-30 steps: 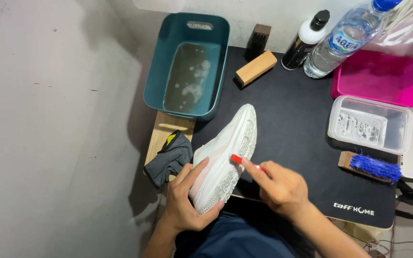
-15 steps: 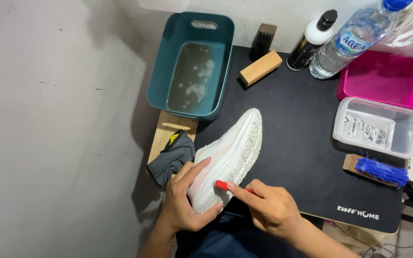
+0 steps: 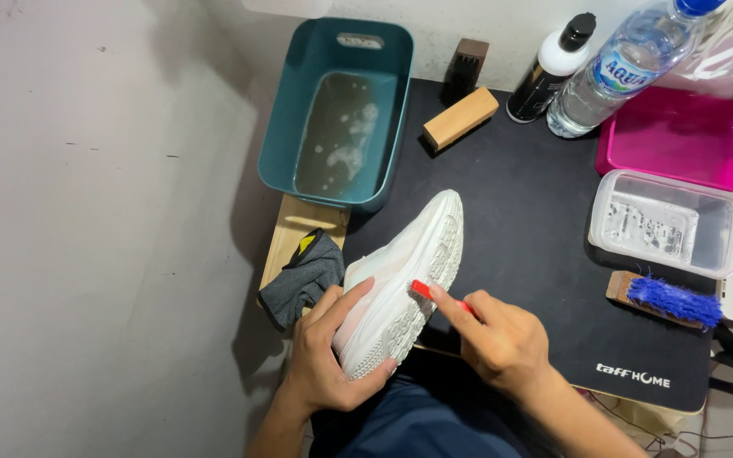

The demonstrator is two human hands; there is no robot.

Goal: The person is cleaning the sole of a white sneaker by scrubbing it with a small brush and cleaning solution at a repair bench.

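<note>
The left hand point(image 3: 326, 360) cups the heel end of a white knit sneaker with a ribbed, pale rubber sole point(image 3: 400, 293), fingers wrapped around the upper and thumb lying along its side, so the grip is closed on the shoe. The sneaker is tilted on its side with the sole turned toward the right hand point(image 3: 498, 339), toe pointing away from the person. That hand pinches a small brush with a red plastic handle point(image 3: 424, 293) between thumb and forefinger, its red end pressed against the sole's edge about midway along the shoe; the bristles cannot be made out.

Just left of the holding hand lies a crumpled grey cloth with a yellow-and-black tag point(image 3: 305, 276), resting on a pale wooden board point(image 3: 297, 231). Beyond the toe stands a teal rectangular plastic tub point(image 3: 280, 127) holding cloudy water with patches of foam. Past the brushing hand, farther away, lie a light wooden block-shaped brush point(image 3: 460, 118), a dark brown brush standing behind it point(image 3: 465, 68), a white bottle with a black cap point(image 3: 551, 69) and a clear plastic water bottle point(image 3: 617, 72). To the right of the brushing hand sit a clear, lidded plastic box point(image 3: 668, 222), a glossy magenta plastic lid point(image 3: 680, 140) and a wooden brush with blue bristles point(image 3: 663, 297).

All rests on a smooth black desk mat point(image 3: 536, 195). A mottled grey floor point(image 3: 95, 237) fills the left side.
</note>
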